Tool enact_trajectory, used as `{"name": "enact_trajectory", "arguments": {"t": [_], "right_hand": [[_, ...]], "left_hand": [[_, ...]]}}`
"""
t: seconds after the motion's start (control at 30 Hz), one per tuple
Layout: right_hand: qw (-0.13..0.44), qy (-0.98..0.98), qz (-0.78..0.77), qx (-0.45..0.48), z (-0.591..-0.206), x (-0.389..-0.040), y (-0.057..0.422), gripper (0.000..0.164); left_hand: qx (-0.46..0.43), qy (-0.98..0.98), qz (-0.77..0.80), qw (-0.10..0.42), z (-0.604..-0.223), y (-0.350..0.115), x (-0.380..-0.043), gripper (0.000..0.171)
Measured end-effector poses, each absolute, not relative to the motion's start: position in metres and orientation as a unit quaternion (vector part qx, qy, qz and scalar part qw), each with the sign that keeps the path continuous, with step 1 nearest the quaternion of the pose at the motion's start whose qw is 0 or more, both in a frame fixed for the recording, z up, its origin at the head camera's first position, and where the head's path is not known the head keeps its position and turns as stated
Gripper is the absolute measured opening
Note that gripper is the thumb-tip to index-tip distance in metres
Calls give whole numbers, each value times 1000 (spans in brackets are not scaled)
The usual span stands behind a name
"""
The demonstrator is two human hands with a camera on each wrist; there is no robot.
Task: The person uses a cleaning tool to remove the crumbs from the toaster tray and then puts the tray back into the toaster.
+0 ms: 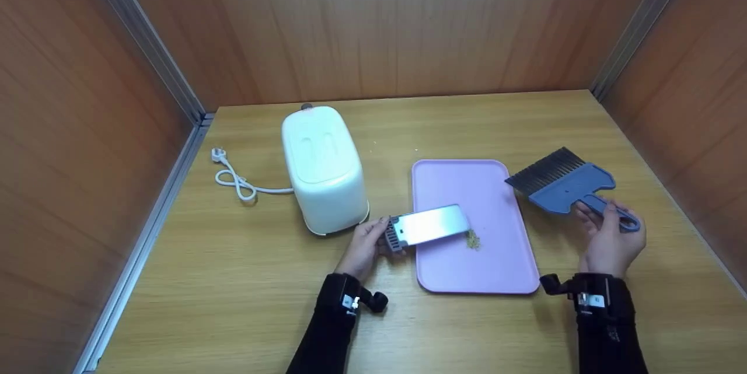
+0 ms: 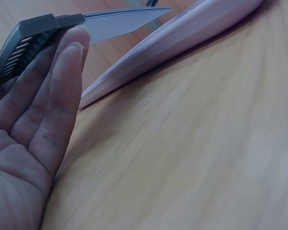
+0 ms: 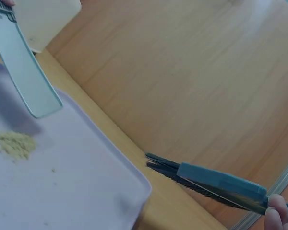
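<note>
My left hand [image 1: 363,248] pinches the dark slotted end of a flat metal crumb tray [image 1: 435,225]. The crumb tray's shiny tip hangs tilted over the purple tray [image 1: 508,272]. Beneath that tip lies a small pile of yellowish crumbs [image 3: 15,144], with a few specks scattered around it in the right wrist view. To the right of the purple tray, my right hand [image 1: 613,243] holds a blue hand brush [image 1: 575,187] by its looped handle. The brush's dark bristles [image 1: 545,171] point left, above the purple tray's right edge. In the left wrist view, slots [image 2: 19,57] show beside my fingers.
A white toaster-like appliance [image 1: 332,193] stands left of the purple tray, just beyond my left hand. Its white cord [image 1: 239,181] lies looped on the wooden table [image 1: 233,304], ending in a plug. Wooden panels [image 1: 373,30] enclose the back and both sides.
</note>
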State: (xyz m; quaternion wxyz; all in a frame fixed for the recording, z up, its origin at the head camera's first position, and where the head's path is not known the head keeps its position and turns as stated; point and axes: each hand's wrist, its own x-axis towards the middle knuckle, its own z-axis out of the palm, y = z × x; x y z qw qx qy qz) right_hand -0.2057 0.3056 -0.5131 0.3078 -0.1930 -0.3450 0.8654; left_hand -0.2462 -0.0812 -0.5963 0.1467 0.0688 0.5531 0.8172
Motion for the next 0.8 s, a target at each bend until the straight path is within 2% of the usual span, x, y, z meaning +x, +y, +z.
{"name": "enact_trajectory", "arguments": {"t": [0.2, 0.43, 0.8], "right_hand": [[311, -301, 872, -227, -516, -220, 327, 22], [262, -251, 882, -300, -531, -230, 341, 28], [204, -262, 876, -349, -545, -233, 340, 39]], "left_hand": [[68, 552, 818, 147, -596, -81, -245, 41], [75, 552, 816, 152, -598, -80, -245, 43], [77, 552, 817, 147, -598, -82, -245, 42]]}}
